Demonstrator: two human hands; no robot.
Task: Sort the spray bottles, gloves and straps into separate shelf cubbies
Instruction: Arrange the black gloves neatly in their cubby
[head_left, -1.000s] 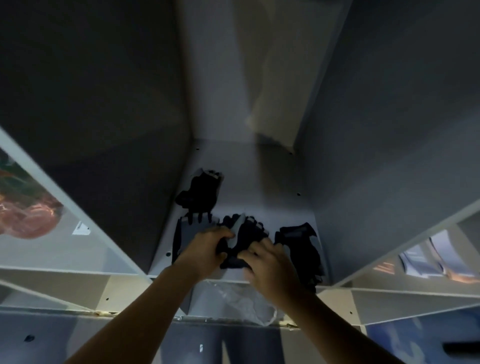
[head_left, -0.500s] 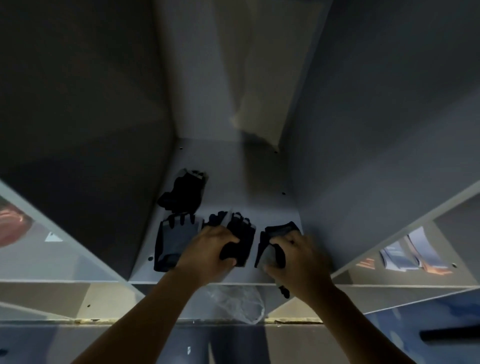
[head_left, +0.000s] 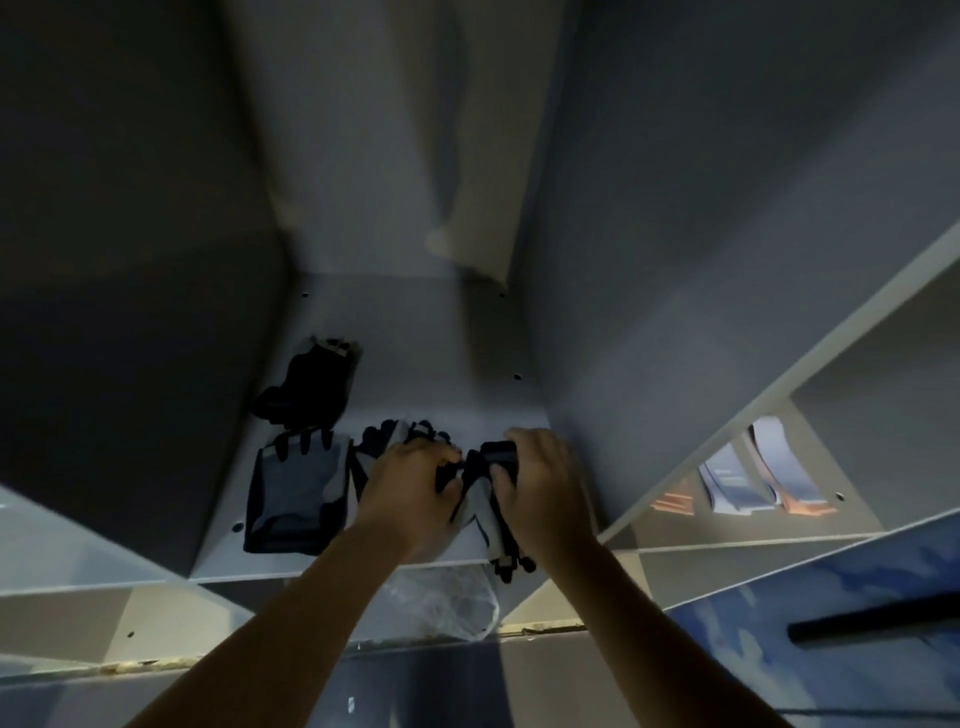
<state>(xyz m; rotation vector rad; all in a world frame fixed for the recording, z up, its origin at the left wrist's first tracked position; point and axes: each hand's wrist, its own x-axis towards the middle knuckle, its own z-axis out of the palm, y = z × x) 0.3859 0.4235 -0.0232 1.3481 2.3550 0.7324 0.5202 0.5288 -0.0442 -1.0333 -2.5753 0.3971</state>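
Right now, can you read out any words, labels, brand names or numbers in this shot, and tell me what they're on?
No text can be read.
Flat packets in the cubby to the right: printing too blurred to read.
Gloves on the shelf: no legible label or brand.

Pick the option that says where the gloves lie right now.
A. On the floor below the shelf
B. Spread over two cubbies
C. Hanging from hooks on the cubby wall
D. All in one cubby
D: the back glove, the left glove, the middle glove and the right glove all lie on the same cubby floor.
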